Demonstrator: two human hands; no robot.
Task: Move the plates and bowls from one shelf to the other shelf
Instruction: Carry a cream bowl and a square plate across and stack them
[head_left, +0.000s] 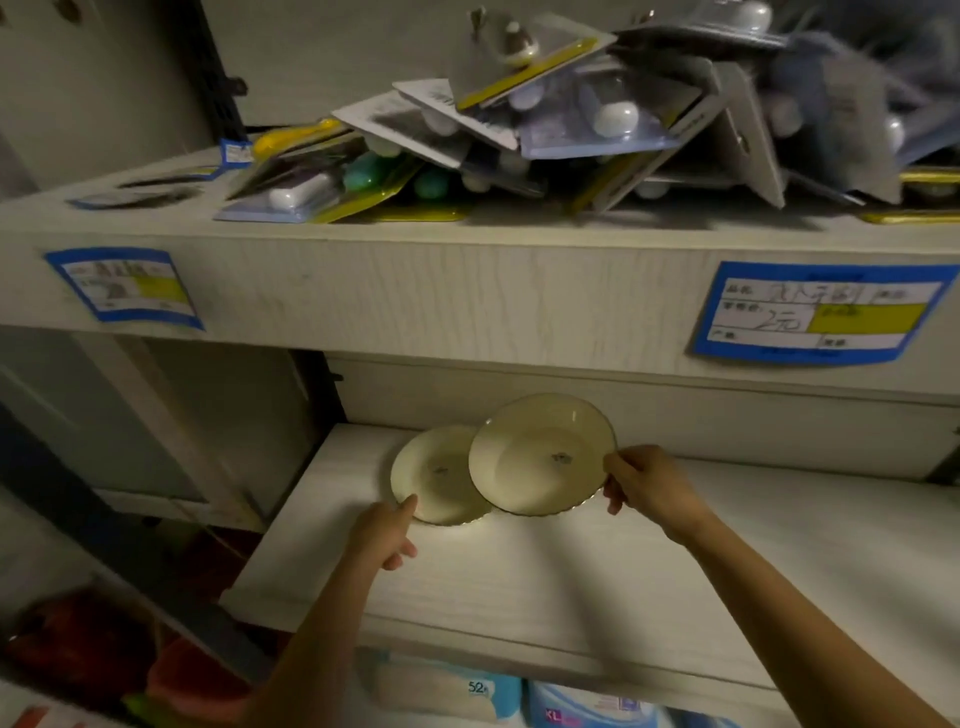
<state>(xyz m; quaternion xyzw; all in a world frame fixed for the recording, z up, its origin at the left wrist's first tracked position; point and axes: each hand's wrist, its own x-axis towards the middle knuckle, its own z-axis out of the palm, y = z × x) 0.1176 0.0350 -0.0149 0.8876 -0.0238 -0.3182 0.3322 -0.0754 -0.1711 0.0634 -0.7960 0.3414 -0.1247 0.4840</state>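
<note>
right hand (644, 480) pinching tilted plate (540, 452); left hand (387, 532) loose

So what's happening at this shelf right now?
A person is handling two cream plates on the middle shelf. The right hand pinches the rim of the right plate, which is tilted up and overlaps the edge of the left plate. The left plate lies flat on the shelf, with the left hand touching its near rim, not clearly gripping. The upper shelf holds a heap of packaged goods.
</note>
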